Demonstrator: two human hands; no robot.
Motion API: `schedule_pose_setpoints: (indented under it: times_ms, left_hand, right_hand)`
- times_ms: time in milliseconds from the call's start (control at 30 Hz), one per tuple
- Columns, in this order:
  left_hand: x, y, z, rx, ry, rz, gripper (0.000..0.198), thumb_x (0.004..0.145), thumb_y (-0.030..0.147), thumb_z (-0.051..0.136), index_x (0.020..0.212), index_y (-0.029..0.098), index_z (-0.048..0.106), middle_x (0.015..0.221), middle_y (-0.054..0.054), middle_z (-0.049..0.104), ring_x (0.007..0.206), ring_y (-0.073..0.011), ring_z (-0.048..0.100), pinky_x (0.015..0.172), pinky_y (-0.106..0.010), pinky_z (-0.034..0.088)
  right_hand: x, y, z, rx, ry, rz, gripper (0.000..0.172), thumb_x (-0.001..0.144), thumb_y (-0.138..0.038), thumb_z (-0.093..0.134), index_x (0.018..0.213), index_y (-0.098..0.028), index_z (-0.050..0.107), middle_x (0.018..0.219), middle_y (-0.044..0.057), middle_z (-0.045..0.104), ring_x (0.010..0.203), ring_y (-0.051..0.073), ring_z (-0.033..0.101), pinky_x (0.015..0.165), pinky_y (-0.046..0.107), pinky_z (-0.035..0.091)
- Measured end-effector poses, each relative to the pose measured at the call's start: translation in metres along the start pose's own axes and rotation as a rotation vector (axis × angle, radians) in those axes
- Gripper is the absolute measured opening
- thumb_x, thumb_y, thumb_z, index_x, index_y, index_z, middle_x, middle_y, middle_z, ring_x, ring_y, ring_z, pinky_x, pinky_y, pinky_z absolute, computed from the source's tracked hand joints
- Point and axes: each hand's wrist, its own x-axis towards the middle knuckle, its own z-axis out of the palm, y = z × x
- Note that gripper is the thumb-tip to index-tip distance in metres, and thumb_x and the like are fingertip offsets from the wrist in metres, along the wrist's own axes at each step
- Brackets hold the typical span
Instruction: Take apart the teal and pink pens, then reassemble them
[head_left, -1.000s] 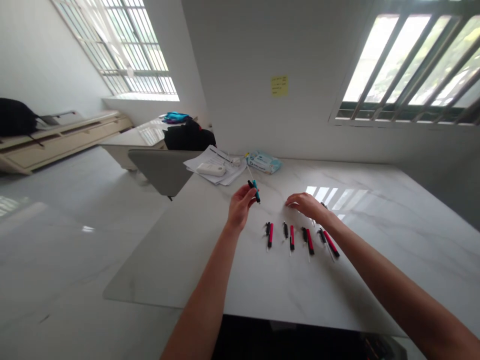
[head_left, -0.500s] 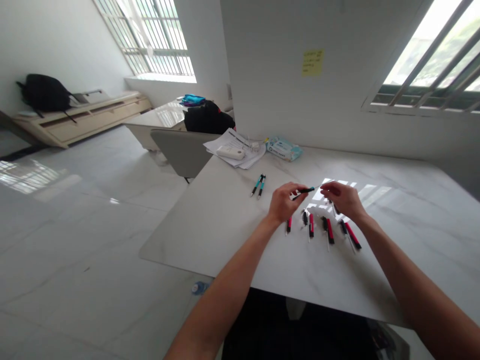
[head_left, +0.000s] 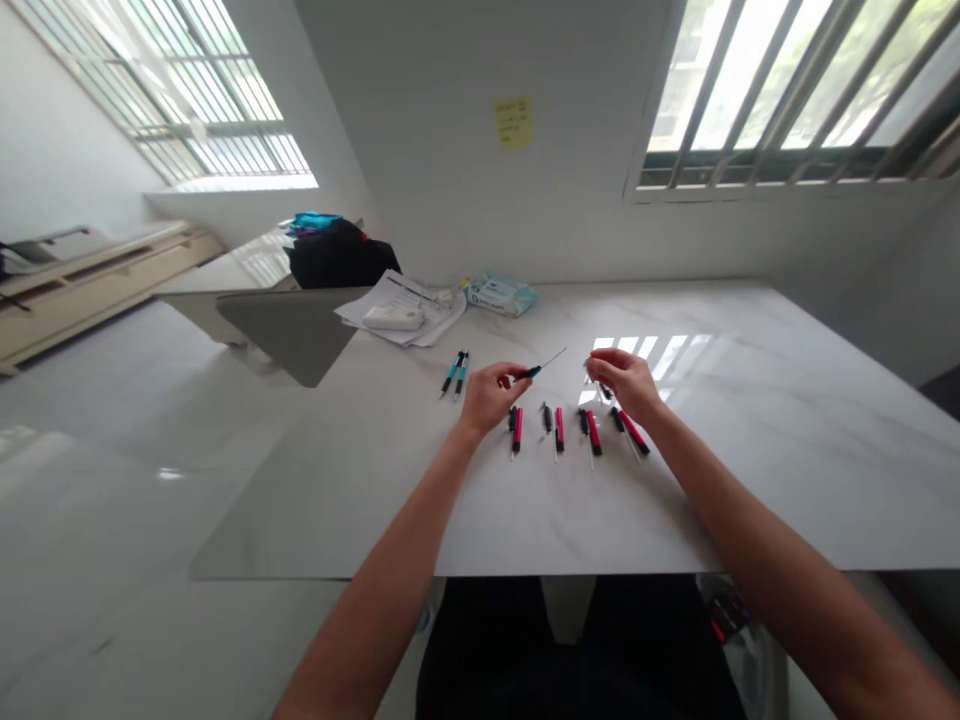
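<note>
My left hand [head_left: 489, 396] is closed round a dark pen barrel [head_left: 529, 373], with a thin refill [head_left: 555, 356] sticking out of it up and to the right. A short gap away, my right hand [head_left: 624, 380] is pinched, and a small pale piece too tiny to name shows at its fingertips. Below the hands lie sets of pen parts in a row: red-and-black barrels [head_left: 559, 430], black grip pieces [head_left: 547, 418] and thin white refills [head_left: 591, 445]. Some dark parts under my right hand are partly hidden. Two blue-and-black pens [head_left: 454, 374] lie left of my left hand.
Papers [head_left: 435, 328] with a white device [head_left: 393, 318] on top lie at the white table's [head_left: 315, 520] back left, beside a wipes packet [head_left: 499, 295]. A yellow note [head_left: 514, 123] is on the wall. Another table holds a black bag [head_left: 337, 255].
The camera view has swung right. My right hand has drawn away from the pen barrel in my left hand, and the refill now shows free in the gap between them.
</note>
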Motion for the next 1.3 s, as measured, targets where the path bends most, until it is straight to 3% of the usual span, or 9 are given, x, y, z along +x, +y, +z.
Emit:
schedule_pose_setpoints:
  times_ms: [333, 1033, 1167, 1300]
  left_hand:
    - [0.0, 0.01, 0.007, 0.124, -0.05, 0.07, 0.019, 0.082, 0.032, 0.076, 0.097, 0.022, 0.082, 0.085, -0.003, 0.076, 0.068, -0.015, 0.06, 0.066, -0.027, 0.048]
    - [-0.002, 0.015, 0.008, 0.105, -0.094, 0.117, 0.015, 0.084, 0.027, 0.075, 0.097, 0.025, 0.081, 0.086, -0.001, 0.076, 0.071, -0.015, 0.06, 0.07, -0.027, 0.05]
    - [-0.004, 0.022, 0.008, 0.089, -0.117, 0.133, 0.016, 0.085, 0.028, 0.075, 0.099, 0.025, 0.081, 0.088, -0.002, 0.076, 0.073, -0.0158, 0.061, 0.072, -0.028, 0.05]
    - [-0.007, 0.028, 0.011, 0.032, -0.134, 0.121, 0.017, 0.086, 0.032, 0.075, 0.1, 0.024, 0.081, 0.088, -0.003, 0.076, 0.074, -0.0162, 0.062, 0.072, -0.028, 0.051]
  right_hand:
    - [0.007, -0.015, 0.002, 0.171, -0.046, -0.142, 0.037, 0.068, -0.033, 0.092, 0.098, -0.025, 0.072, 0.094, 0.001, 0.076, 0.09, 0.018, 0.072, 0.084, 0.032, 0.059]
    - [0.0, -0.023, 0.011, 0.041, -0.14, -0.101, 0.033, 0.069, -0.036, 0.09, 0.095, -0.023, 0.075, 0.093, 0.004, 0.078, 0.092, 0.02, 0.071, 0.088, 0.036, 0.054]
    - [-0.003, -0.023, 0.013, -0.012, -0.216, -0.105, 0.037, 0.071, -0.038, 0.09, 0.1, -0.023, 0.074, 0.095, 0.004, 0.078, 0.091, 0.019, 0.07, 0.087, 0.035, 0.053]
    - [-0.01, -0.021, 0.02, -0.145, -0.383, -0.084, 0.046, 0.072, -0.04, 0.089, 0.113, -0.026, 0.073, 0.113, 0.006, 0.075, 0.101, 0.021, 0.067, 0.086, 0.034, 0.052]
